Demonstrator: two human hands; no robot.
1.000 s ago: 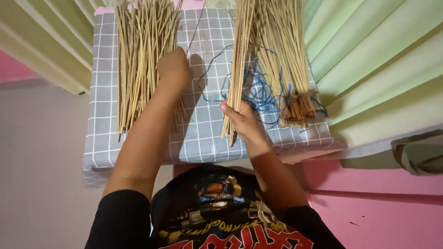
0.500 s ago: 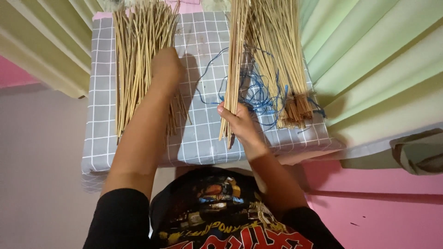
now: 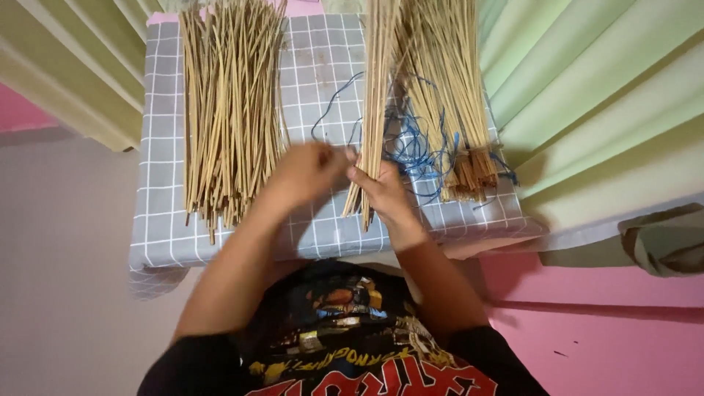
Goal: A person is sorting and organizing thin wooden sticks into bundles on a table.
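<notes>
Right hand [image 3: 381, 189] gripping thin stick bundle [image 3: 372, 110], blurred left hand [image 3: 312, 170] pinching beside it.

Black short-sleeved T-shirt [image 3: 345, 345], colourful graphic print on chest, red lettering below, bare forearms

Two hands: left hand [image 3: 312, 170], right hand [image 3: 381, 192]. Three stick bundles: loose pile [image 3: 231, 110], held bundle [image 3: 374, 110], tied bundle [image 3: 447, 103]. One blue string [image 3: 414, 150]. One checked cloth [image 3: 323, 66].

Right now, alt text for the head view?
Right hand grips a thin bundle of straw sticks; left hand meets it. A loose stick pile and blue thread lie on the grey checked table.
</notes>
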